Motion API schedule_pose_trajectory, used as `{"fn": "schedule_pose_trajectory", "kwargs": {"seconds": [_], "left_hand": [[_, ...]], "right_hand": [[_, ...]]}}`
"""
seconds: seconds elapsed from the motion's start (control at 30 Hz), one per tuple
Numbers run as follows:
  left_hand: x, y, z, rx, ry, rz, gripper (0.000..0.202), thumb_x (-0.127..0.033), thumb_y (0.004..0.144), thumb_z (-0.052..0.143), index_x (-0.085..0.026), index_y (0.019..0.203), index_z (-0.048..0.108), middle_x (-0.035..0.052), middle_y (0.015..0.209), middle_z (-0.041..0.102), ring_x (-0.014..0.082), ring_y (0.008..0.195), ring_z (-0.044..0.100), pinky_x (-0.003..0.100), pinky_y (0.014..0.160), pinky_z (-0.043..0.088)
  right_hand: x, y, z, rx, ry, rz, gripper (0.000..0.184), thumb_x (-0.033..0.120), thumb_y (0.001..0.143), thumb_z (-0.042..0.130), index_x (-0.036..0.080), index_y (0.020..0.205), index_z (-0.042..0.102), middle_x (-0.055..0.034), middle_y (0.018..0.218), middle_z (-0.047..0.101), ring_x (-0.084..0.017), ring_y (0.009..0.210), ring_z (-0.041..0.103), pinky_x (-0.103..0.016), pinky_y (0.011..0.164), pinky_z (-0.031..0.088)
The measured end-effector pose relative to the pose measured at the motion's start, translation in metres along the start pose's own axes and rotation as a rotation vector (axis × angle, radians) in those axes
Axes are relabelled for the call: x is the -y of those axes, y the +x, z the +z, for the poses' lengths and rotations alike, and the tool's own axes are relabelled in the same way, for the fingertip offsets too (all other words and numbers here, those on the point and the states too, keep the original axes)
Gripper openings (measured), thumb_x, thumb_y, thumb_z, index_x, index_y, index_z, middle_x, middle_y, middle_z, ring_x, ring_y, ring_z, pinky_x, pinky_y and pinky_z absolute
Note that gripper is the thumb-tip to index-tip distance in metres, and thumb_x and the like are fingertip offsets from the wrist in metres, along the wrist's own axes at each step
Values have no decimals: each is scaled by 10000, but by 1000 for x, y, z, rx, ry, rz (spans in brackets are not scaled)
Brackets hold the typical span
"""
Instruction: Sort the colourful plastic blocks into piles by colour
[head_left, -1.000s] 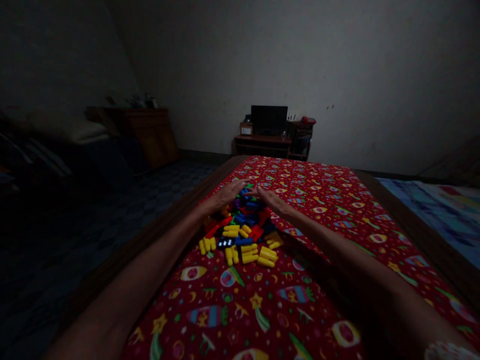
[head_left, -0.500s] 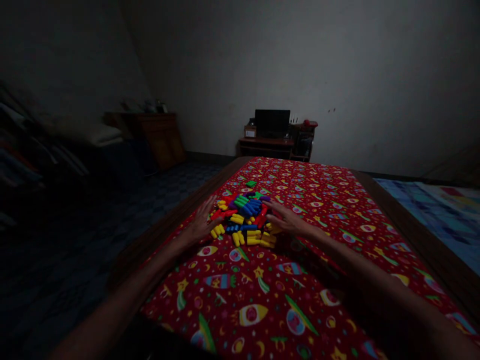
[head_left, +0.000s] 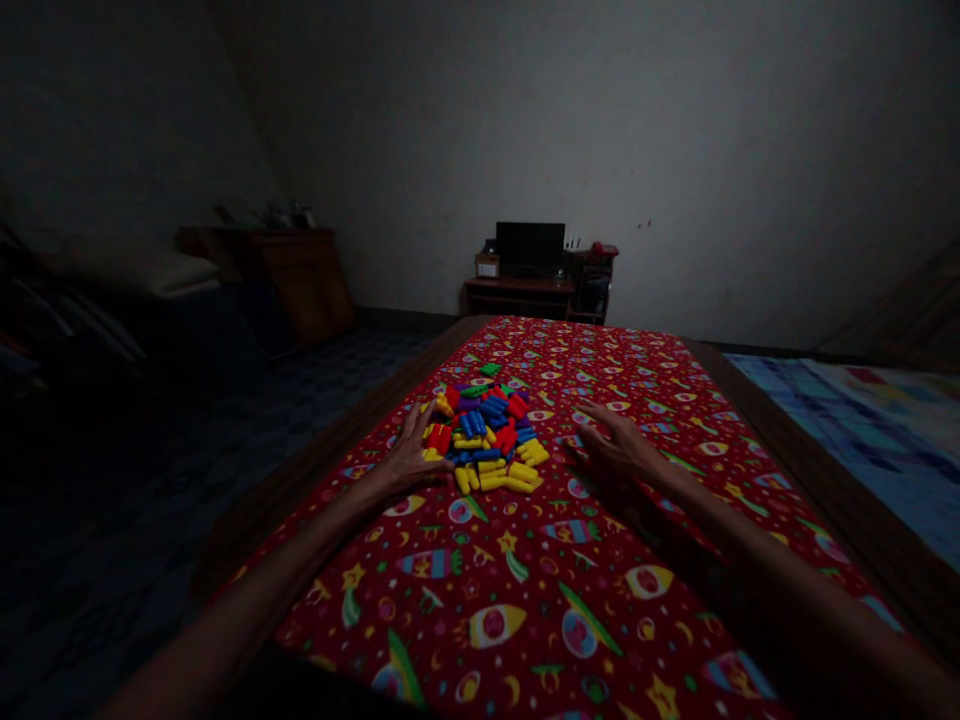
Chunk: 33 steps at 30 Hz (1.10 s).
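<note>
Low light, head-worn view looking forward and down. A heap of plastic interlocking toy blocks (head_left: 484, 435) in yellow, red, blue, green and purple lies on a red cloth (head_left: 570, 590) printed with rockets, stars and moons, toward the near left of the cloth's width. Pieces are short and stick-like, jumbled, with blue concentrated mid-heap and yellow along the near edge. One green block (head_left: 490, 369) sits at the far end, just apart from the rest. The left grip (head_left: 411, 462) is open, palm down with fingers spread, at the heap's left side; its fingertips (head_left: 427, 425) appear to touch the outer pieces, with nothing held. The right grip (head_left: 616, 445) is also open, palm down and fingers extended, just right of the heap and not touching it; nothing is in it. Whether it rests on the cloth or hovers slightly cannot be told. A wooden edge (head_left: 315, 490) runs along the cloth's left side. Beyond: a multicoloured quilt (head_left: 877, 440) on the right, a dark checked floor (head_left: 187, 470) on the left, a wooden cabinet (head_left: 300, 280) by the wall, and a low desk (head_left: 517, 297) carrying a black monitor (head_left: 529, 250).
</note>
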<state>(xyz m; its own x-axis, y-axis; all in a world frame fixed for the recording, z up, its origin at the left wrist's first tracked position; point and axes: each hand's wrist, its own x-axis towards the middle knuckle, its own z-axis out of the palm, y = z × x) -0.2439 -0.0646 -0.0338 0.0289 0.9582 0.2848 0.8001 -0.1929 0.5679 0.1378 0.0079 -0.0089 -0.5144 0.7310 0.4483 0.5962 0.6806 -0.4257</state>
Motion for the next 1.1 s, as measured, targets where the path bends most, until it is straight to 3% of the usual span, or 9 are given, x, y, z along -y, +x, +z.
{"fn": "schedule_pose_trajectory", "kwargs": {"seconds": [0.13, 0.27, 0.37, 0.5, 0.77, 0.87, 0.97, 1.03, 1.1], "left_hand": [[2, 14, 5, 10, -26, 21, 1134, -683, 578, 718, -240, 1505, 239, 149, 1569, 205, 385, 1437, 199, 538, 1140, 248], [-15, 41, 17, -11, -58, 19, 1030, -647, 632, 681, -237, 1490, 284, 124, 1517, 326, 355, 1400, 299, 495, 1142, 273], [-31, 55, 29, -41, -60, 34, 903, -597, 696, 636, -222, 1463, 340, 116, 1450, 423, 336, 1364, 362, 481, 1125, 313], [-54, 74, 53, -65, -103, 88, 806, -567, 736, 617, -223, 1429, 392, 110, 1435, 447, 317, 1355, 378, 478, 1127, 310], [-129, 109, 116, 69, -239, 242, 832, -671, 774, 544, -159, 1416, 407, 160, 1494, 371, 304, 1395, 329, 451, 1159, 263], [-153, 116, 126, 102, -277, 296, 765, -658, 829, 457, -156, 1405, 419, 152, 1492, 389, 293, 1400, 327, 440, 1159, 265], [-147, 126, 111, -10, -290, 290, 639, -592, 924, 251, -184, 1363, 471, 112, 1425, 489, 262, 1385, 359, 441, 1159, 269], [-121, 132, 88, -152, -252, 221, 616, -560, 940, 196, -194, 1335, 497, 94, 1363, 553, 256, 1373, 376, 461, 1166, 254], [-83, 133, 62, -239, -184, 94, 607, -558, 935, 213, -187, 1302, 522, 90, 1313, 589, 267, 1363, 384, 482, 1166, 247]], "right_hand": [[-75, -55, -28, -12, -296, 121, 522, 458, 937, 327, 137, 1221, 624, -182, 1055, 659, -270, 955, 625, -406, 838, 511], [-112, -87, -32, -85, -537, 151, 498, 384, 947, 284, 135, 1181, 645, -206, 1159, 633, -302, 1073, 584, -455, 927, 466], [-114, -91, -28, -93, -612, 155, 474, 347, 949, 296, 134, 1194, 640, -204, 1190, 631, -306, 1127, 565, -459, 965, 443], [-108, -88, -23, -121, -642, 173, 458, 334, 951, 312, 136, 1218, 626, -201, 1211, 626, -304, 1148, 560, -460, 972, 440], [-99, -88, -24, -124, -643, 201, 462, 335, 964, 302, 141, 1244, 613, -187, 1259, 609, -296, 1197, 536, -451, 1019, 414], [-96, -88, -24, -118, -632, 207, 471, 340, 968, 303, 121, 1249, 611, -194, 1276, 598, -298, 1212, 527, -448, 1031, 408], [-96, -89, -24, -131, -627, 216, 467, 340, 966, 315, 120, 1253, 610, -199, 1291, 590, -302, 1221, 525, -456, 1034, 408], [-95, -89, -24, -137, -628, 214, 463, 343, 965, 317, 132, 1254, 611, -192, 1290, 593, -303, 1222, 528, -460, 1036, 408], [-94, -89, -23, -143, -636, 213, 465, 341, 965, 312, 134, 1254, 612, -187, 1283, 599, -304, 1220, 531, -458, 1039, 407]]}}
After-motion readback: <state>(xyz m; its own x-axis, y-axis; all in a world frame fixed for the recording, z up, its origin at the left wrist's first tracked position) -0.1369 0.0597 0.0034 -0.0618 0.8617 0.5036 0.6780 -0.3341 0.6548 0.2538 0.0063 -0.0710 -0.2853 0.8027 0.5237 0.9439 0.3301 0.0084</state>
